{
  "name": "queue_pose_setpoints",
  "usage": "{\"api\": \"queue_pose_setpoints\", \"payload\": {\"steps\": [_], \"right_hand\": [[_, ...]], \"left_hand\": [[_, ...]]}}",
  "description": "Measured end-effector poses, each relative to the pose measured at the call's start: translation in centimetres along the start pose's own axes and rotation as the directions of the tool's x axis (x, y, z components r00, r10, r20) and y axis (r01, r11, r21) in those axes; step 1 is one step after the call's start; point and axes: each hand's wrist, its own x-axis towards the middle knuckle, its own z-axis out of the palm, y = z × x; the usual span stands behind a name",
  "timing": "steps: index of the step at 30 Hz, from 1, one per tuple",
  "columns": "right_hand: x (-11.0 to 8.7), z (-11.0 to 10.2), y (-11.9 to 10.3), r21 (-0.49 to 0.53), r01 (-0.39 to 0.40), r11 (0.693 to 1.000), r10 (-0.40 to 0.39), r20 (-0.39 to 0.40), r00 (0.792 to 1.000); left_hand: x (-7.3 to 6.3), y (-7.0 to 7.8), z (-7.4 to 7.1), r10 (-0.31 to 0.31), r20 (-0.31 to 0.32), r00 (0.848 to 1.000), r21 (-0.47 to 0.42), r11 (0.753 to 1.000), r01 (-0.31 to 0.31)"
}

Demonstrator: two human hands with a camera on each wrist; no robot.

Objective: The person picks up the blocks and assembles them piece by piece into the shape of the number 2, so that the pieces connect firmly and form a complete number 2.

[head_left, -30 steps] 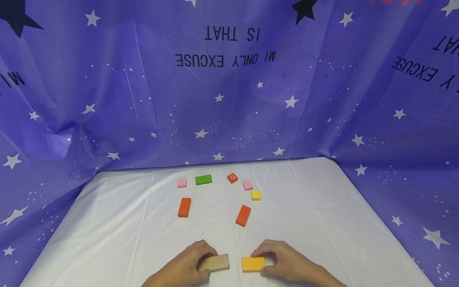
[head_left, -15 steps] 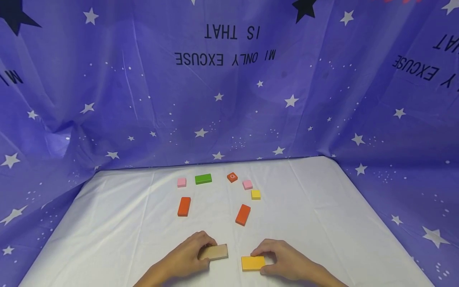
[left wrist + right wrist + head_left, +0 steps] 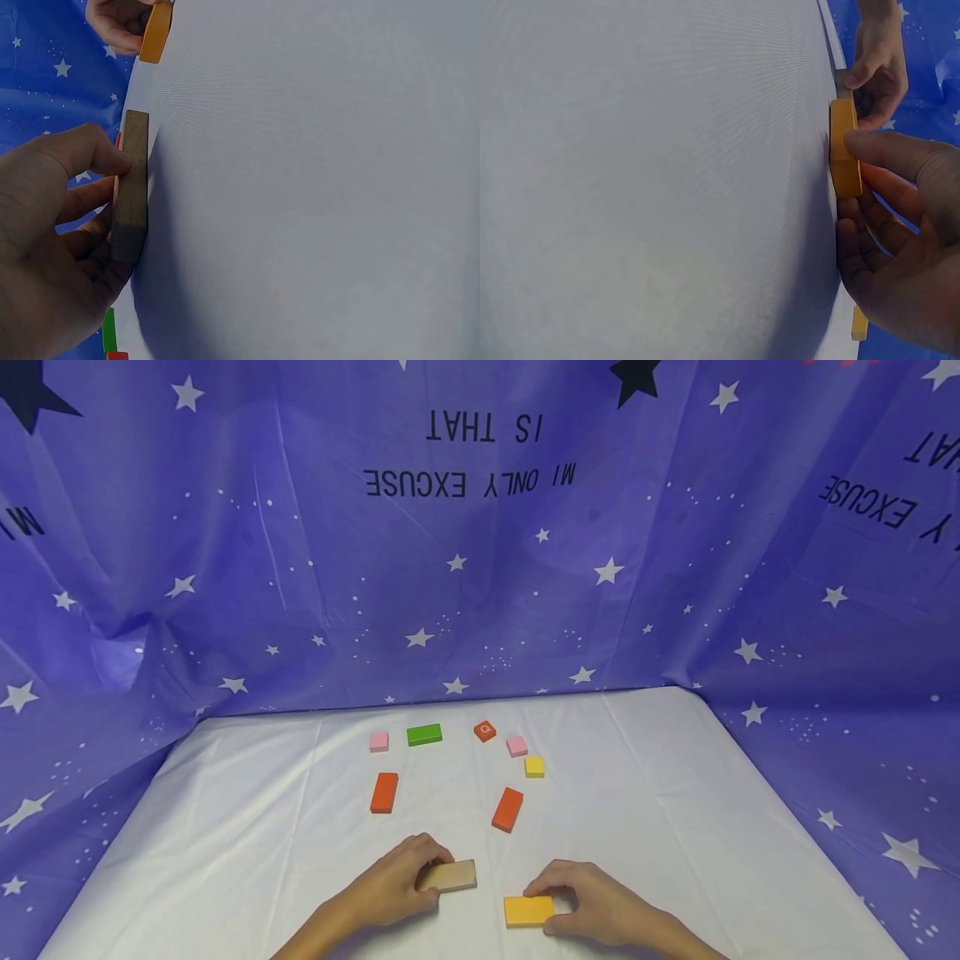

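Observation:
Between thumb and fingers my left hand [image 3: 397, 881] pinches a bare wooden block [image 3: 452, 877] by its long sides, near its left end. In the left wrist view the wooden block [image 3: 132, 184] lies close above the white cloth; whether it touches cannot be told. My right hand [image 3: 596, 902] grips a yellow-orange block [image 3: 527, 911] at its right end, thumb on the near side and fingertips on the far side. That orange block [image 3: 844, 146] appears at the cloth in the right wrist view. The wooden block is left of the orange one and slightly farther from me.
Beyond the hands lie two red blocks, one at left [image 3: 384, 792] and one at right [image 3: 507, 810]. Farther back are a pink cube [image 3: 379, 742], a green block [image 3: 424, 734], a red lettered cube [image 3: 484, 731], another pink cube [image 3: 517, 746] and a yellow cube [image 3: 534, 767]. A starry purple curtain [image 3: 480, 610] borders the white table.
My left hand has moved the wooden block away from me, toward the far side of the table. The right hand and the orange block have stayed in place.

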Motion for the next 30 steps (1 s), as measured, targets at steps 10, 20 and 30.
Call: {"api": "queue_pose_setpoints", "payload": {"steps": [10, 20, 30], "right_hand": [[0.3, -0.1, 0.0, -0.056, 0.023, 0.998, -0.023, 0.004, 1.000], [1.5, -0.2, -0.1, -0.089, 0.021, 0.996, -0.023, -0.019, 1.000], [3.1, -0.4, 0.2, -0.098, 0.025, 0.995, -0.028, -0.037, 0.999]], "left_hand": [[0.0, -0.1, 0.0, -0.011, 0.010, 1.000, -0.002, 1.000, 0.011], [0.0, 0.0, -0.1, -0.007, 0.010, 1.000, 0.001, 1.000, 0.007], [0.1, 0.0, -0.2, -0.019, 0.025, 1.000, -0.002, 1.000, 0.019]]}}
